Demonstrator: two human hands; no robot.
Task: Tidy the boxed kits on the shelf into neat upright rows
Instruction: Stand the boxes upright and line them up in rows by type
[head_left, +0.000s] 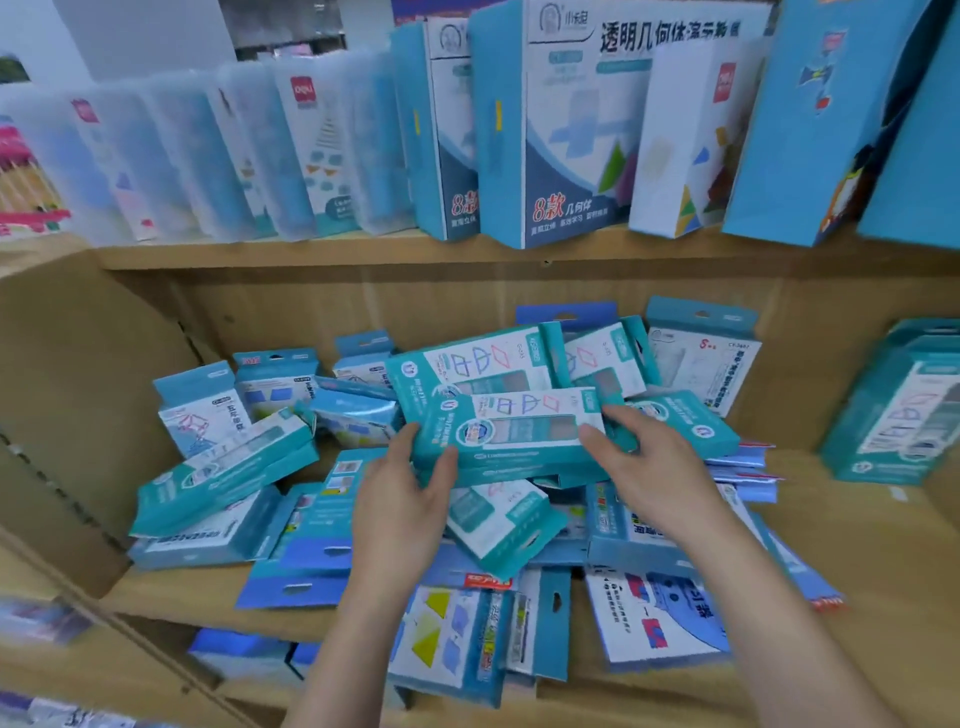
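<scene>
now left hand (400, 501) and right hand (652, 467) curl fingers (596, 435) round one teal kit (511, 434) atop toppled kits (223, 480).

1. Heap of kits (332, 525): teal and blue boxes, flat, overlapping, askew, reaching the front edge of the shelf (857, 545);
2. Teal kit (514, 436): flat box, white shape-printed label; face-up atop the pile, mid-shelf;
3. Teal stack (893, 415): leaning, right end.
</scene>
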